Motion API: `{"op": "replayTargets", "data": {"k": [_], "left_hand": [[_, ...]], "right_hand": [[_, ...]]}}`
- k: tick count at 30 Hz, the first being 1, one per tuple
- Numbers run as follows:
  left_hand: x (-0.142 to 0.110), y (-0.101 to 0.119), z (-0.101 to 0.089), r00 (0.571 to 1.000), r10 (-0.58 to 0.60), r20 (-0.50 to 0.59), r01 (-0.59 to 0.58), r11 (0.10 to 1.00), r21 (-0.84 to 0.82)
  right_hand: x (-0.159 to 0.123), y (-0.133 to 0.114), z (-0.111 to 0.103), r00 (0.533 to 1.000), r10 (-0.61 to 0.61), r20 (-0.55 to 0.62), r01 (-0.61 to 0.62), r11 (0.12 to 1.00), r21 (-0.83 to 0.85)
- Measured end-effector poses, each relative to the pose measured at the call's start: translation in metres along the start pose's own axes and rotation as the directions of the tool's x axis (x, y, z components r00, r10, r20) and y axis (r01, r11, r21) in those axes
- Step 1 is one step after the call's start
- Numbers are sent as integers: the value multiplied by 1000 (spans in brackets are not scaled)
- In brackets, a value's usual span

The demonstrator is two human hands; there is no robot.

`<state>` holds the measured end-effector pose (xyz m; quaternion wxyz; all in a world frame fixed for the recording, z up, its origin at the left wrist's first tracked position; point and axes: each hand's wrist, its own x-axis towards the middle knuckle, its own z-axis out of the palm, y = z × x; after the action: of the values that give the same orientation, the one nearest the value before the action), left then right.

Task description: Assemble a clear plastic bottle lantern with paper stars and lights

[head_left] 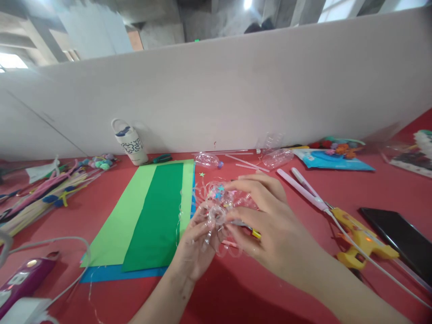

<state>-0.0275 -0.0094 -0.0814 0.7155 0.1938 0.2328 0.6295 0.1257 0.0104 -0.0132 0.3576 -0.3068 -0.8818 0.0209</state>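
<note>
Between my hands is a clear plastic bottle piece [217, 215] with its round neck toward me and curled, cut strips spreading around it. Small blue and pink star shapes [219, 192] show among the strips. My left hand [197, 234] grips the piece from the left and below, its fingers closed around it. From the right, my right hand [266, 211] pinches at the neck and the strips with thumb and fingertips. Whether anything tiny sits in that pinch is hard to make out. A thin wire [90, 292] trails at the lower left.
Green sheets [158, 216] lie left of my hands on the red table [216, 297]. A yellow glue gun [366, 243], a pink hair straightener [303, 191] and a black phone [400, 240] lie right. Behind are plastic bottles [278, 157] and a white tumbler [131, 144]; a purple power strip [25, 281] is left.
</note>
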Motion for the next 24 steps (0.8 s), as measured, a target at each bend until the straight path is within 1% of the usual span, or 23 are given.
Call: {"op": "replayTargets", "data": {"k": [3,8,12,18,24], "left_hand": [[0,0,0,1000,8,4,-8,1000,30],[0,-1,0,999,34,-9,-33,998,56],[-1,-1,1,999,36,-10,-35,995,93],[-1,-2,0,999,51,-1,-50,989,142],[0,-3,1,997,77,-2,-75,974,212]], "right_hand": [[-1,-3,5,998,55,-35,-55,998,14],[-3,-7,13,989,131,-74,-133,991,-22],[-2,-7,15,986,154,-56,-157,987,-38],[-2,-4,17,985,169,-43,-169,986,12],[-2,-3,17,980,197,-11,-197,980,10]]}}
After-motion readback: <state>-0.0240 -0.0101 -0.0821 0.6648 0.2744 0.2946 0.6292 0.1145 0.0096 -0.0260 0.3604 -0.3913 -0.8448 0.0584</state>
